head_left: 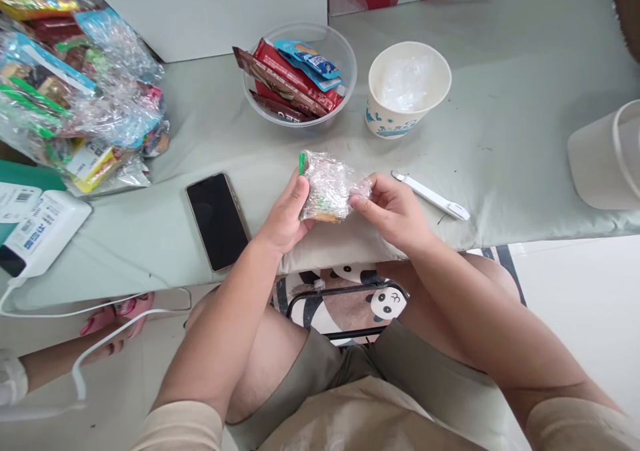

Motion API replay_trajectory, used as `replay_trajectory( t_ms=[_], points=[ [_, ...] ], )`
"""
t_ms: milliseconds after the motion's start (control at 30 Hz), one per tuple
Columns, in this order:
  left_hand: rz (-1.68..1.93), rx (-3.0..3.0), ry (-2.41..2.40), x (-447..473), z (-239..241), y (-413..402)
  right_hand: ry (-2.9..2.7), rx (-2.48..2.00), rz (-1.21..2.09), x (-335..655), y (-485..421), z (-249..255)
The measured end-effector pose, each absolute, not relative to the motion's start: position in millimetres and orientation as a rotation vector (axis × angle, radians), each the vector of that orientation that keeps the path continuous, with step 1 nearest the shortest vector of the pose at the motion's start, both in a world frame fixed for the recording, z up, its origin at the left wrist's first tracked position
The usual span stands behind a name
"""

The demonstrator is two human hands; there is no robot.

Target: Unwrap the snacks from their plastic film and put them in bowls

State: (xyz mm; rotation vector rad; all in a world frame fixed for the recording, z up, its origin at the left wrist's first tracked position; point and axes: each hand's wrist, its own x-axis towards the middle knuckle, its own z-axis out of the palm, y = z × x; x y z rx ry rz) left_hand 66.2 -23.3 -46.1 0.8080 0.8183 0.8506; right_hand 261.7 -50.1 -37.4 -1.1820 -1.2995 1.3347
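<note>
Both of my hands hold a small snack in a crinkly clear wrapper [329, 186] just above the table's near edge. My left hand [286, 216] grips its left end, thumb by a green strip on the pack. My right hand [390, 209] pinches the wrapper's right end between thumb and fingers. Behind the pack stands a clear plastic bowl [345, 54] with several red, brown and blue snack bars in it. To its right is a white paper cup [380, 123] lined with clear plastic.
A black phone [217, 220] lies face up left of my left hand. A white pen-like cutter [431, 196] lies right of my right hand. A heap of wrapped snacks [75, 91] fills the far left; a white power bank [43, 231] with a cable sits below it. Another person's foot [117, 311] shows at the lower left.
</note>
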Motion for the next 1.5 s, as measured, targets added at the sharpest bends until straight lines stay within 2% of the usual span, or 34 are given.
replay_trajectory(
  t_ms=[300, 467, 533, 700, 767, 900, 1200, 1500],
  points=[
    [0.86, 0.783, 0.807, 71.1, -46.8, -23.0, -1.459, -1.26, 1.038, 261.5, -56.9, -28.5],
    [0.761, 0.75, 0.741, 72.9, -44.7, -24.5, -1.139, -1.007, 1.519, 259.1, -51.8, -32.4],
    [0.783, 0.752, 0.741, 73.1, -44.4, -24.6, -1.114, -0.989, 1.543, 259.5, -49.8, -34.7],
    [0.867, 0.786, 0.799, 69.2, -45.1, -24.9, -1.304, -1.213, 0.926, 265.6, -51.2, -33.9],
    [0.858, 0.809, 0.8, 68.5, -44.7, -26.1, -1.422, -1.203, 0.83, 266.1, -51.6, -32.1],
    [0.812, 0.901, 0.799, 70.7, -43.1, -29.3, -1.596, -1.163, 0.927, 260.7, -49.9, -32.0],
    [0.859, 1.149, 0.848, 69.8, -45.2, -32.4, -1.462, -1.254, 1.358, 263.0, -49.7, -32.6],
    [0.779, 1.232, 0.808, 65.5, -48.1, -28.0, -1.45, -1.097, 1.379, 268.0, -50.3, -25.0]
  ],
)
